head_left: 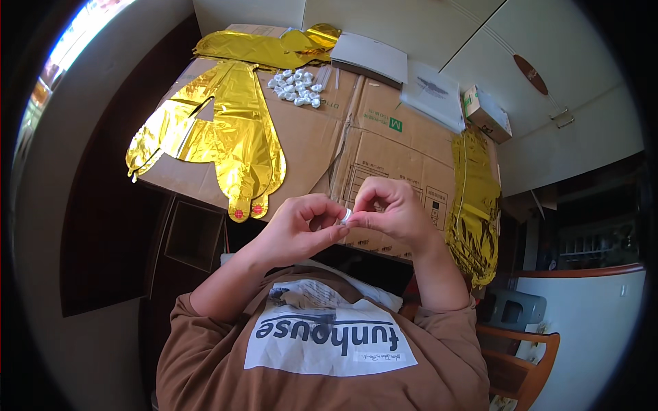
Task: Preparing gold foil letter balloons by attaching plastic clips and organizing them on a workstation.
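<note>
In front of my chest, over the near edge of the cardboard, my two hands meet at a small white looped piece (346,216). My left hand (301,225) pinches it from the left between thumb and fingers. From the other side, my right hand (392,209) grips it with thumb and forefinger. Fingers cover part of the piece, so I cannot tell its exact kind. A pile of small white crumpled pieces (298,88) lies farther back on the cardboard. Left of my hands lies a flat gold foil balloon (247,130) shaped like the letter A.
Flattened brown cardboard (404,147) covers the table. More gold foil lies along the back (243,46) and down the right edge (474,205). A white box (370,56), a clear plastic bag (433,96) and a small carton (486,113) stand behind. A wooden chair (541,370) is at right.
</note>
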Demonstrator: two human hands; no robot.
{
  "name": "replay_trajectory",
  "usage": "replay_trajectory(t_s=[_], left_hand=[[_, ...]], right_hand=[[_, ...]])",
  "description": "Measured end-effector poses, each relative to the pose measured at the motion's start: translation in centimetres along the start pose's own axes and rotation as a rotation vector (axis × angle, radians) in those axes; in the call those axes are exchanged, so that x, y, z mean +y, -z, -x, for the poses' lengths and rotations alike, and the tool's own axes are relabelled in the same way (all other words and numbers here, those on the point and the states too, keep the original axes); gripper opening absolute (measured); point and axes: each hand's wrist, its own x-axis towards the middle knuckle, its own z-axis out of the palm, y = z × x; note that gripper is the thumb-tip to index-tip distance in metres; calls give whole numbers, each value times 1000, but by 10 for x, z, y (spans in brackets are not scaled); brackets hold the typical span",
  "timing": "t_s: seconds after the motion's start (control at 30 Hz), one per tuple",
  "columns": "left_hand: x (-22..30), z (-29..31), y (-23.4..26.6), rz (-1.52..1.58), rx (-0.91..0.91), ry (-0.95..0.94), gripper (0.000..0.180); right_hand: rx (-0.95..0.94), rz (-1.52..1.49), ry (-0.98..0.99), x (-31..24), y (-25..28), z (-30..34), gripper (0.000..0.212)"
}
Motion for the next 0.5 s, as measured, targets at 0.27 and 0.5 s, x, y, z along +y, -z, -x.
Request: replay_trajectory(t_s=[0.27, 0.5], left_hand=[[-7, 0, 4, 548, -73, 201, 9], [-22, 2, 9, 613, -91, 207, 8]], right_hand=[[-44, -729, -149, 33, -20, 3, 11], [46, -547, 45, 35, -30, 5, 12]])
